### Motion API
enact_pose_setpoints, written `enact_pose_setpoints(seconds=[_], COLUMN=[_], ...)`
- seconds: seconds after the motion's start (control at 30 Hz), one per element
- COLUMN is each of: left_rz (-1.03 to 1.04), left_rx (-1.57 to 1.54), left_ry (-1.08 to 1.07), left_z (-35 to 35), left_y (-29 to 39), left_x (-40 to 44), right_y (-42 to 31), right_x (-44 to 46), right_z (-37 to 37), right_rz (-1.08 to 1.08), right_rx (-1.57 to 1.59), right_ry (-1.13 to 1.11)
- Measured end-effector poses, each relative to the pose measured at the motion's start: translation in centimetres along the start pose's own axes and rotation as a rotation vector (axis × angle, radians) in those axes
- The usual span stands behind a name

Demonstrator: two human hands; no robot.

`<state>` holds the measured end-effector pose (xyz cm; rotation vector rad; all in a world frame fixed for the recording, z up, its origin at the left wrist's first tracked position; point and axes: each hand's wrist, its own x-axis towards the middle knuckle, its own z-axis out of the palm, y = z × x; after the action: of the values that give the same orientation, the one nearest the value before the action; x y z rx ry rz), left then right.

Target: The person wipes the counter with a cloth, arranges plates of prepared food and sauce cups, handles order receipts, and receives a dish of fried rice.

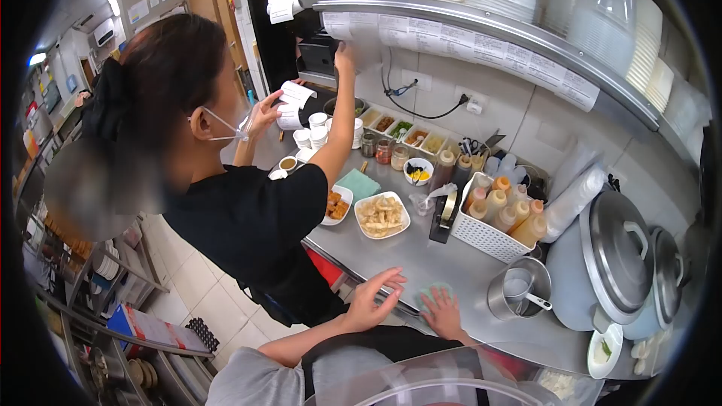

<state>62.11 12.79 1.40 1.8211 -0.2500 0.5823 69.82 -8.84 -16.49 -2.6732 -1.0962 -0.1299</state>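
Noting our left hand first: raised at the front edge of the counter, fingers loosely curved, thumb held apart. White food bowl sits beyond it. To the right, our right hand presses palm-down, fingers spread, on the green cloth, just inside that edge. We record open steel from the cloth up to the white basket and right to the metal pot.
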Motion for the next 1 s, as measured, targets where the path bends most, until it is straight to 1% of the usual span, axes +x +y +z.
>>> enact_pose_setpoints(seconds=[0.03, 0.17, 0.2, 0.23, 0.27, 0.3, 0.37, 0.4, 0.5, 0.53, 0.6, 0.63, 0.7, 0.73, 0.8, 0.83, 0.9, 0.93, 0.97, 1.0], left_rz=[-0.014, -0.002, 0.004, -0.008, -0.021, -0.017, -0.037, -0.037, -0.061, -0.058, -0.040, -0.038, -0.065, -0.062, -0.093, -0.086, -0.050, -0.047, -0.040, -0.035], left_rx=[-0.007, 0.002, -0.009, -0.019, -0.027, -0.033, -0.049, -0.011, 0.011, 0.006, 0.003, -0.001, -0.065, -0.070, -0.059, -0.061, -0.010, -0.013, -0.021, -0.030], left_ry=[-0.016, -0.021, -0.056, -0.039, -0.020, -0.051, -0.015, -0.057, -0.089, -0.101, -0.080, -0.088, -0.148, -0.157, -0.201, -0.208, -0.266, -0.267, -0.291, -0.315], left_z=[0.2, 0.9, 1.0, 1.1, 1.2, 1.3, 1.3, 1.2, 1.6, 1.8, 2.4, 2.6, 3.2, 3.4, 3.8, 4.0, 4.4, 4.6, 4.7, 4.8], left_y=[0.0, -0.2, -0.3, -0.5, -0.6, -1.0, -1.7, -1.5, -1.4, -1.7, -2.2, -2.2, -2.1, -1.8, -1.0, -1.0, -1.1, -1.1, -1.0, -0.9], left_x=[0.1, -0.1, -0.2, -0.4, -0.7, -1.0, -1.3, -1.2, -1.3, -1.3, -1.3, -1.3, -0.9, -0.8, -0.3, -0.2, -0.1, 0.0, 0.1, 0.1], right_y=[1.4, 5.2, 5.6, 5.5, 5.2, 4.6, 2.7, 1.5, -2.5, -3.3, -4.7, -4.9, -4.8, -4.8, -4.8, -4.2, -2.5, -1.3, 0.0, 1.1], right_x=[0.1, 3.5, 5.0, 6.5, 7.9, 9.1, 10.9, 11.3, 10.2, 9.4, 7.8, 6.8, 5.2, 4.7, 3.9, 3.7, 2.9, 2.9, 2.5, 2.4], right_z=[-0.1, 1.2, 1.3, 1.5, 1.6, 2.1, 3.7, 4.0, 4.2, 4.2, 4.6, 5.2, 6.0, 4.5, 1.2, 0.5, -0.5, -0.5, -0.5, -1.6], right_rz=[0.009, 0.243, 0.284, 0.325, 0.321, 0.315, 0.248, 0.166, -0.107, -0.095, -0.252, -0.243, -0.306, -0.297, -0.014, -0.010, 0.071, 0.034, 0.035, 0.140], right_rx=[-0.003, -0.062, -0.042, -0.023, -0.023, -0.022, -0.041, -0.033, 0.019, 0.018, 0.208, 0.206, 0.436, 0.433, 0.897, 0.895, 0.852, 0.756, 0.755, 0.732], right_ry=[0.008, 0.159, 0.174, 0.188, 0.179, 0.170, 0.131, 0.117, 0.101, 0.105, -0.076, -0.074, -0.028, -0.023, -0.295, -0.287, 0.023, 0.202, 0.200, 0.203])
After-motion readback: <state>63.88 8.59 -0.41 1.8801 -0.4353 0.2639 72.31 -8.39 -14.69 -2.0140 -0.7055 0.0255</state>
